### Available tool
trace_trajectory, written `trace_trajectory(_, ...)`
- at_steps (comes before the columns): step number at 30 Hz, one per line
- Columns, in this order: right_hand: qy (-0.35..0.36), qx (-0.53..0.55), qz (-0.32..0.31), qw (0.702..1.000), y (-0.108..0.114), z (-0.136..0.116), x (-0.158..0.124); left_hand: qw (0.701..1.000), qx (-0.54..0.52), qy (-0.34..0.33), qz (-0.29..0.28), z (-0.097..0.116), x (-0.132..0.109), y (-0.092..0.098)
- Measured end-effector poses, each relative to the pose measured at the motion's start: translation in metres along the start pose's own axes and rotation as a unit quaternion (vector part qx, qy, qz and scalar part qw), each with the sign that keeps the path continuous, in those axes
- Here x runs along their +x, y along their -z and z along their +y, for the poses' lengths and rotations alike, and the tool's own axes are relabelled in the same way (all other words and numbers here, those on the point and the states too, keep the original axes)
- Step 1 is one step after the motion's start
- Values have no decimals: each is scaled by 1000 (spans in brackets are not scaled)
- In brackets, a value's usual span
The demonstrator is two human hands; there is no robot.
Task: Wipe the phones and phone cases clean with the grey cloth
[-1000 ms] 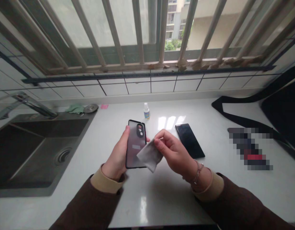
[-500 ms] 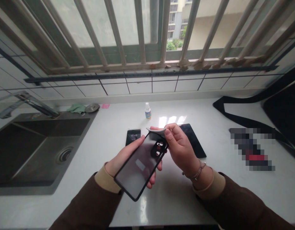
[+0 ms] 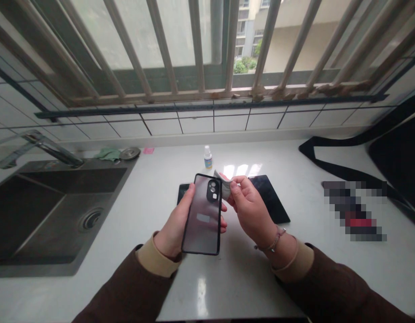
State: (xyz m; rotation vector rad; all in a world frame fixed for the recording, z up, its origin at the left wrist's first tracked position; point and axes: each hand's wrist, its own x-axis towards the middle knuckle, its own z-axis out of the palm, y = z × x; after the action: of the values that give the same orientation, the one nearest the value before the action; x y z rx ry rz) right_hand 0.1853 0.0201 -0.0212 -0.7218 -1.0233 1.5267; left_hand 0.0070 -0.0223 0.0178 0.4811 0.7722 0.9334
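My left hand (image 3: 175,224) grips a translucent grey phone case (image 3: 202,215) with a black rim, held upright above the white counter (image 3: 227,278), camera cutout at the top. My right hand (image 3: 251,208) pinches a small grey wiping cloth (image 3: 222,187) against the case's upper right edge by the cutout. A phone (image 3: 182,193) lies on the counter behind the case, mostly hidden by it. A second dark phone (image 3: 269,197) lies flat just right of my right hand.
A small white dropper bottle (image 3: 207,157) stands near the tiled wall. A steel sink (image 3: 42,211) with a tap (image 3: 42,146) fills the left. A green cloth (image 3: 108,154) and drain plug (image 3: 129,153) lie behind it. A black bag with a strap (image 3: 348,170) is at right.
My left hand has turned the case from a slanted tilt back to upright. My right hand with the cloth has shifted slightly left along the top edge to the camera cutout.
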Motion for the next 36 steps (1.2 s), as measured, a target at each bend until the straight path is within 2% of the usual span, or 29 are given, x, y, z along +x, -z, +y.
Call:
trace_trajectory(3, -5, 9, -9, 1000, -3, -1, -2, 1000, -3, -9, 4, -2, 3, 1)
trace_trajectory(9, -23, 1, -90, 996, -9, 2, -8, 995, -39, -79, 55, 7, 6, 6)
trace_trajectory(14, -4, -40, -72, 997, -7, 4, -8, 994, -7, -77, 76, 8, 6, 8)
trace_trajectory(19, -24, -49, -48, 997, -4, 7, -6, 973, 2, -173, 150, 1, 11, 7)
trace_trajectory(29, -119, 30, -82, 989, -8, 6, -9, 959, -9, -230, 163, 2, 9, 4)
trace_trajectory(32, -139, 22, -98, 985, -9, 6, -11, 945, -16, -268, 189, 5, 8, 4)
trace_trajectory(36, -155, 20, -99, 983, -10, 8, -13, 908, -6, -359, 217, 6, 11, 6)
